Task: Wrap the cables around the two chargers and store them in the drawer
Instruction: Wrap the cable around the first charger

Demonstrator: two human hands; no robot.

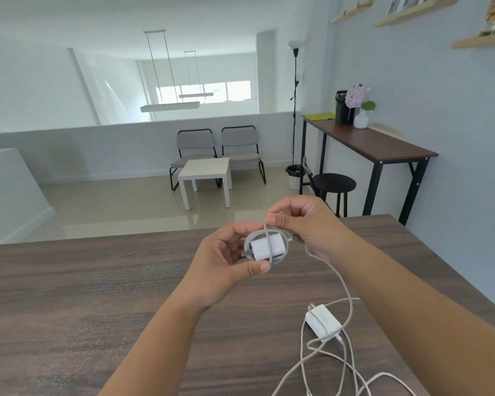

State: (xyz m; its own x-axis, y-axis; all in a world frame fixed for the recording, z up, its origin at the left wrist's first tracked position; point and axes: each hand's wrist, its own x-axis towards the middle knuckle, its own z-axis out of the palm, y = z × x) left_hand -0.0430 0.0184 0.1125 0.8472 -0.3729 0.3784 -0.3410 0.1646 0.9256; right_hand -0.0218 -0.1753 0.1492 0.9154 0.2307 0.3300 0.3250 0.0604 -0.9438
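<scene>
Nearest, a second white block-shaped charger (323, 322) lies on the dark wood-grain tabletop (97, 295), amid loose loops of its white cable (312, 358). Above the table, the left hand (226, 264) grips a small white square charger (265, 247) between thumb and fingers, several cable turns already wound around it. The right hand (303, 224) pinches the charger's white cord (342, 281), whose free length trails down to the tabletop. Beyond stand a white side table (206, 172) and two grey chairs (217, 144).
</scene>
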